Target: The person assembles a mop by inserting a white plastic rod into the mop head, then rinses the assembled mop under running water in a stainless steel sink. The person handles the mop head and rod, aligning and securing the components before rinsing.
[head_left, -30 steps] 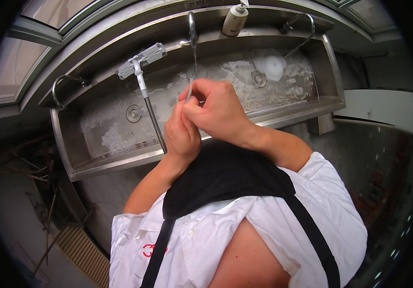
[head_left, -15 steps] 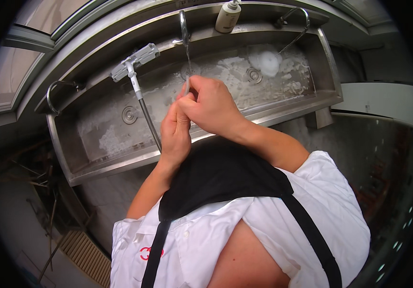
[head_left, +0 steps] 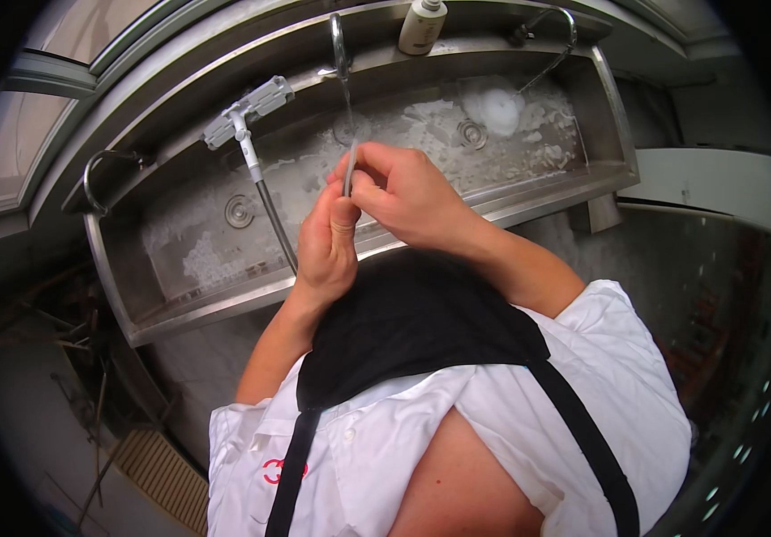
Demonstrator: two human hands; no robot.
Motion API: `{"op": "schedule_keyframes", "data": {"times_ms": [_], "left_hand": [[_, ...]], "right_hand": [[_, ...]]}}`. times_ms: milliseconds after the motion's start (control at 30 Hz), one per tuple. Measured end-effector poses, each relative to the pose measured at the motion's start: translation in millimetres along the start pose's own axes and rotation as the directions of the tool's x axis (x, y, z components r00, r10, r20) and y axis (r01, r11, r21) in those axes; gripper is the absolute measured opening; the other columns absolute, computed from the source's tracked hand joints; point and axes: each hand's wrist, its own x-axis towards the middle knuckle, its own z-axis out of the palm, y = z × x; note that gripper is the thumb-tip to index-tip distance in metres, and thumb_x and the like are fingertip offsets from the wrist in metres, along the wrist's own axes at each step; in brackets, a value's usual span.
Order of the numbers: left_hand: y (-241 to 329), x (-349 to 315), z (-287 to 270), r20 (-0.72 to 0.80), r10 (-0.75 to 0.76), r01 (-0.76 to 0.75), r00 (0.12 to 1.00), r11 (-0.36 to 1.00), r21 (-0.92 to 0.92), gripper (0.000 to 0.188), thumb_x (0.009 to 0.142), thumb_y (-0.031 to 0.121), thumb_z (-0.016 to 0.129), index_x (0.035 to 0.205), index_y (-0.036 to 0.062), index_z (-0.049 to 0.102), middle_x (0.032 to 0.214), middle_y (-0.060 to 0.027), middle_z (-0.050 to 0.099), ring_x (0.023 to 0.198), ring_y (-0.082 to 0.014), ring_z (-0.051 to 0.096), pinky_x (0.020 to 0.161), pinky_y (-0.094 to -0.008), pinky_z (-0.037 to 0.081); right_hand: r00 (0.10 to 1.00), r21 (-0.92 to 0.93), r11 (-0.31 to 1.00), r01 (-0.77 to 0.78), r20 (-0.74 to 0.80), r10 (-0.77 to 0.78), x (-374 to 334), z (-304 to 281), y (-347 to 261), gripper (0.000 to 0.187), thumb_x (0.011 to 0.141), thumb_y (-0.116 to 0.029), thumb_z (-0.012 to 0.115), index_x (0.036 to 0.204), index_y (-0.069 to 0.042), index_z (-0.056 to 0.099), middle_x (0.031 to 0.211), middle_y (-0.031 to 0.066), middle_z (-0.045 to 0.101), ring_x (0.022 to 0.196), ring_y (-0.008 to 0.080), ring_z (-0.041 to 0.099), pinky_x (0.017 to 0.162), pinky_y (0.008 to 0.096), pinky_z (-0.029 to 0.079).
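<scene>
Over the long steel sink (head_left: pixel 206 315), my left hand (head_left: pixel 327 242) and my right hand (head_left: pixel 408 192) meet at the fingertips. Both are closed on a thin, pale grey, slightly curved thing (head_left: pixel 351 168), seen edge-on; its kind cannot be made out and the fingers cover part of it. Just beyond it, water runs from the middle tap (head_left: pixel 340 49) into the basin. To the left of my hands a squeegee (head_left: pixel 251 112) with a white-grey head and a grey pole leans across the sink; neither hand touches it.
A white pump bottle (head_left: pixel 422 29) stands on the back ledge. The right tap (head_left: pixel 572 36) runs onto white foam (head_left: pixel 498 109); the left tap (head_left: pixel 92 174) curves over the sink's end. Round drains (head_left: pixel 239 212) sit in the basin. A slatted board (head_left: pixel 160 479) is at lower left.
My hands have parted slightly and the right fingers have shifted, so more of the pale grey thing shows between them. The water runs on and the squeegee rests as before.
</scene>
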Motion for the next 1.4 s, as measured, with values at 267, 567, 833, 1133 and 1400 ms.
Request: {"op": "schedule_keyframes", "data": {"times_ms": [267,567,833,1133,1400], "left_hand": [[9.2,1.8,10.9,-0.1,0.005,0.012,0.995,0.986,0.164,0.052,0.111,0.034,0.032,0.145,-0.0031,0.043,0.12,-0.0063,0.06,0.105,-0.0121,0.057,0.093,-0.0251,0.045],[-8.2,-1.8,17.5,-0.175,0.02,0.03,0.984,0.96,0.279,0.046,0.111,0.038,0.033,0.111,0.0005,0.059,0.085,0.0003,0.057,0.076,-0.0092,0.051,0.068,-0.0254,0.042],[32.0,29.8,-39.2,0.458,-0.514,0.682,0.725,0.63,-0.372,0.062,0.106,0.057,0.026,0.11,0.0032,0.057,0.068,0.0053,0.035,0.047,-0.0031,0.023,0.041,-0.019,0.02],[33.6,31.6,-42.5,0.624,-0.438,0.76,0.647,0.433,-0.484,0.056,0.108,0.05,0.028,0.116,0.0017,0.055,0.073,0.0048,0.036,0.05,-0.0026,0.025,0.041,-0.018,0.021],[30.6,19.2,-30.6,0.599,-0.455,0.748,0.659,0.314,-0.585,0.041,0.108,0.048,0.033,0.1,0.0123,0.051,0.071,0.0066,0.033,0.05,-0.002,0.02,0.04,-0.0178,0.016]], "right_hand": [[0.992,-0.035,0.996,0.079,-0.091,-0.082,-6.7,7.3,1.3,0.017,0.089,-0.011,0.054,0.091,0.003,0.063,0.074,0.0152,0.064,0.064,0.0226,0.06,0.061,0.0361,0.048],[0.997,-0.102,0.992,-0.071,-0.015,0.07,-10.5,2.6,0.5,0.019,0.093,-0.013,0.055,0.096,0.004,0.063,0.076,0.0072,0.064,0.071,0.0091,0.055,0.064,0.0293,0.048],[0.98,0.132,0.985,-0.114,0.177,0.09,21.0,-43.4,-5.2,0.033,0.103,-0.026,0.054,0.122,0.001,0.058,0.095,0.0049,0.068,0.076,0.013,0.066,0.065,0.0275,0.055],[0.927,0.201,0.969,-0.143,0.37,0.061,28.7,-41.8,0.6,0.022,0.1,-0.019,0.061,0.101,0.002,0.069,0.075,0.0025,0.066,0.068,0.0082,0.061,0.061,0.0237,0.05],[0.91,0.164,0.957,-0.24,0.382,0.163,22.3,-45.6,-3.1,0.024,0.098,-0.019,0.063,0.101,0.003,0.071,0.082,0.0058,0.071,0.071,0.0078,0.064,0.065,0.0237,0.054]]}}
